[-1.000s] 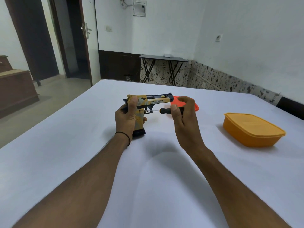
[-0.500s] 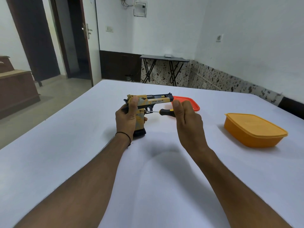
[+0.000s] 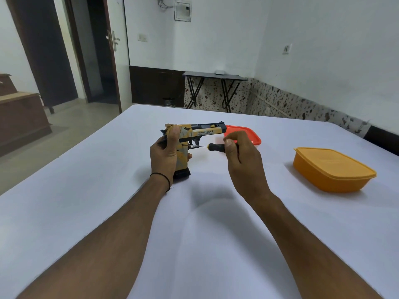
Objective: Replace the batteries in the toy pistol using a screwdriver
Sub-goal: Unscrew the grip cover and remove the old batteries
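- The left hand point(image 3: 164, 154) grips the toy pistol point(image 3: 194, 137) by its handle, upright, butt resting on the white table point(image 3: 86, 201), barrel pointing right.
- The right hand point(image 3: 241, 156) pinches the screwdriver point(image 3: 212, 146) handle; its shaft lies level, tip at the grip's side.
- A red lid point(image 3: 248, 134) lies behind; an orange container point(image 3: 332, 169) sits far right.

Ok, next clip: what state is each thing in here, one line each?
toy pistol: upright, barrel pointing right, base apparently on the table.
screwdriver: level, tip at the pistol's grip.
left hand: grips the toy pistol.
right hand: pinches the screwdriver handle.
orange container: closed, on the table.
red tray: flat, partly hidden behind the right hand.
door: open.
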